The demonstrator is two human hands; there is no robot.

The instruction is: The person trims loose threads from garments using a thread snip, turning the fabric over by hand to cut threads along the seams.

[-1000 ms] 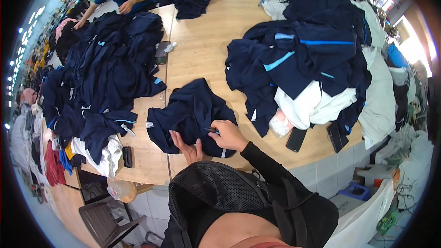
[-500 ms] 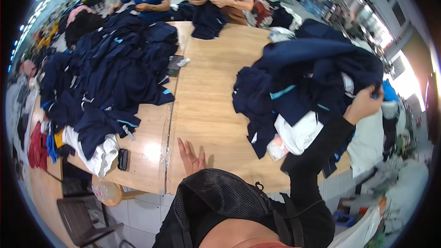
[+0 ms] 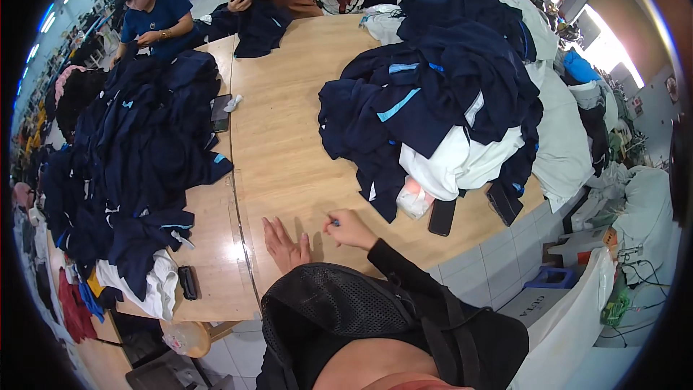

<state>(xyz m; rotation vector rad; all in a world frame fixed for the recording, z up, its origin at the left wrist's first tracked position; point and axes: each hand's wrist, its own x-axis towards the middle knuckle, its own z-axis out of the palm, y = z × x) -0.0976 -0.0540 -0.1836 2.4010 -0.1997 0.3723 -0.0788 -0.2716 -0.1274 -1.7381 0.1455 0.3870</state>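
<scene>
Centrally, left hand lay flat, released, on counter; right hand pinched small tool; next garment best drawn from right pile.

Head view of a wooden worktable. The left hand lies flat, palm down, on the bare near edge; just right of it, the right hand rests on the wood, fingers curled around a small blue-tipped object. A heap of navy garments covers the left side; a taller pile of navy and white garments occupies the right, with a black phone at its near edge. Two seated people handle dark cloth at the far end.
</scene>
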